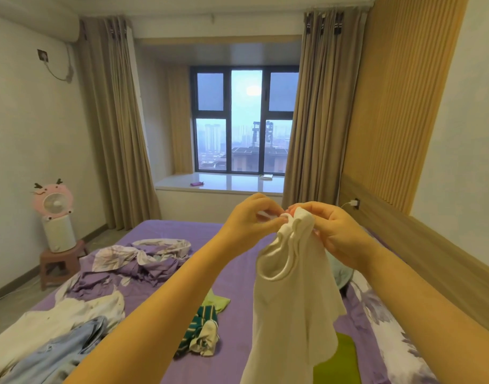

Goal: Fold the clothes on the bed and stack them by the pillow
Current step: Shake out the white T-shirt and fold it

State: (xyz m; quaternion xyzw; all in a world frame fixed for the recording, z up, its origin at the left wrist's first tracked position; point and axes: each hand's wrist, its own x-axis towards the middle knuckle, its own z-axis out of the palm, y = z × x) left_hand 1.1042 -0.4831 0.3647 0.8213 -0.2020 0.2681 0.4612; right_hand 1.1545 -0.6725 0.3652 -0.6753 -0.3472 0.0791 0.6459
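We pinch the white tank top (pixel 294 278) by its straps with left hand (pixel 247 220) and right hand (pixel 335 231), letting it hang straight above the bed (pixel 237 273) for folding.

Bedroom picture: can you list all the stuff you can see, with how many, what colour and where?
white top: 1, white, held up over the bed
bed: 1, purple sheet, across the foreground
crumpled quilt: 1, purple and white, far left of bed
cream garment: 1, near left of bed
blue garment: 1, pale blue, near left corner
striped garment: 1, green and white, middle of bed
green cloth: 1, lime, under the white top
fan: 1, pink and white, on a stool by the left wall
window: 1, dark frame, far wall
curtains: 2, tan, beside window
left hand: pinches the top's upper edge
right hand: grips the same edge
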